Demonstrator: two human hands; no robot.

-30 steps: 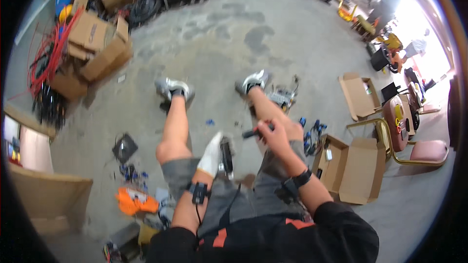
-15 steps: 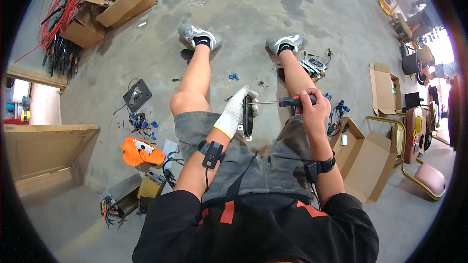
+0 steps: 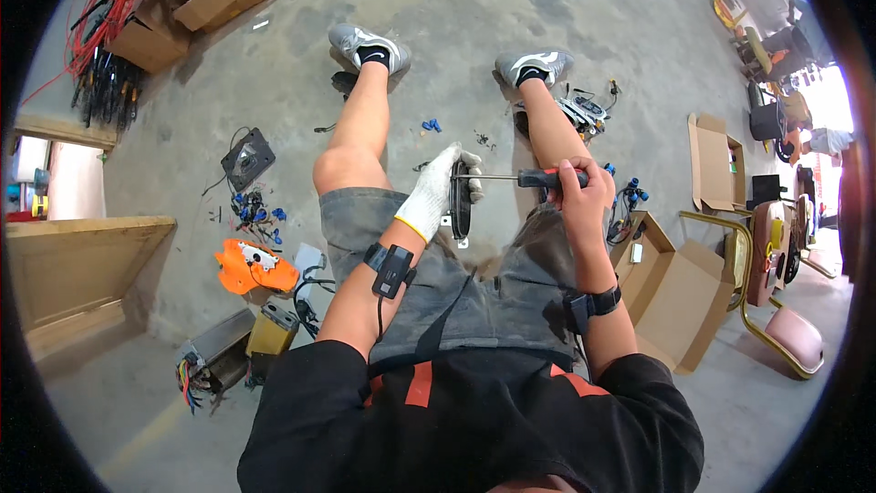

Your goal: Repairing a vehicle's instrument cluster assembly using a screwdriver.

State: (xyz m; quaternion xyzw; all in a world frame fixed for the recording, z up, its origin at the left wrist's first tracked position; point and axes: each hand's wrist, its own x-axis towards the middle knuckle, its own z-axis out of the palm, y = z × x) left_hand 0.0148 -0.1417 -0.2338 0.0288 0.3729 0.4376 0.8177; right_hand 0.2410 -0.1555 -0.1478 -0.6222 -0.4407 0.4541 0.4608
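My left hand [image 3: 436, 194], in a white knit glove with a yellow cuff edge, is closed around a long, narrow black part [image 3: 462, 208] held upright above my lap. Small light metal tabs show at the part's lower end. My bare right hand [image 3: 585, 199] grips a screwdriver [image 3: 537, 179] by its black and red handle. Its thin metal shaft points left, nearly level, and the tip meets the black part near its upper half, by my gloved fingers. Whether the tip sits in a screw is too small to tell.
On the floor to the left lie a black flat unit [image 3: 247, 160], blue connectors [image 3: 255, 212], an orange piece [image 3: 255, 267] and metal boxes with wires [image 3: 219, 351]. Open cardboard boxes [image 3: 680, 297] and a chair [image 3: 792, 338] stand right. Electronic parts [image 3: 584, 115] lie by my right foot.
The whole view has shifted slightly. The screwdriver shaft sits a little higher against the black part and is nearer level. Both hands keep their hold.
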